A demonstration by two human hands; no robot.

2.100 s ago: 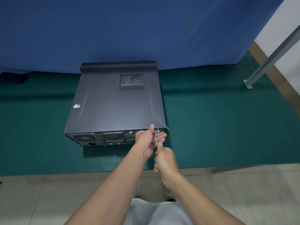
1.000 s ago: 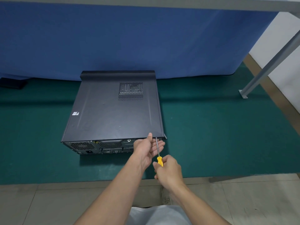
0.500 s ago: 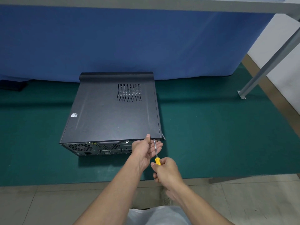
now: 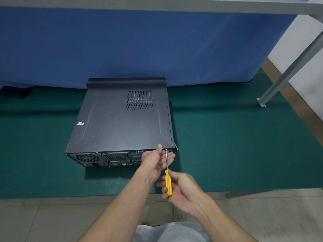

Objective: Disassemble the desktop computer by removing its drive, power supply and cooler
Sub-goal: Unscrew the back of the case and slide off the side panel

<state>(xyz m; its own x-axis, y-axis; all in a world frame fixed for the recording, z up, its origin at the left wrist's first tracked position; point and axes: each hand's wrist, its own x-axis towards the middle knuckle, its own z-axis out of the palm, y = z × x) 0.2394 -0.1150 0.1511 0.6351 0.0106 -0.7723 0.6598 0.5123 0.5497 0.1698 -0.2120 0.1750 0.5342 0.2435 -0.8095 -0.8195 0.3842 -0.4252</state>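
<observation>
A black desktop computer case (image 4: 120, 119) lies flat on the green mat, its rear panel with vents and ports facing me and its side cover still on. A screwdriver (image 4: 168, 180) with a yellow handle points its metal shaft at the case's near right rear corner. My right hand (image 4: 181, 191) holds the yellow handle in its fingers. My left hand (image 4: 155, 159) sits at that corner, thumb on the cover's edge and fingers cupped under the shaft. What the tip touches is too small to make out.
The green mat (image 4: 236, 145) covers the table, whose front edge runs just in front of me above a tiled floor. A blue cloth (image 4: 139, 46) hangs behind the case. A grey metal frame leg (image 4: 279, 79) slants down at the right. A dark object (image 4: 15, 91) lies far left.
My right hand has loosened along the screwdriver, so more of the yellow handle shows. The view tilted up slightly. My left hand stays at the rear corner.
</observation>
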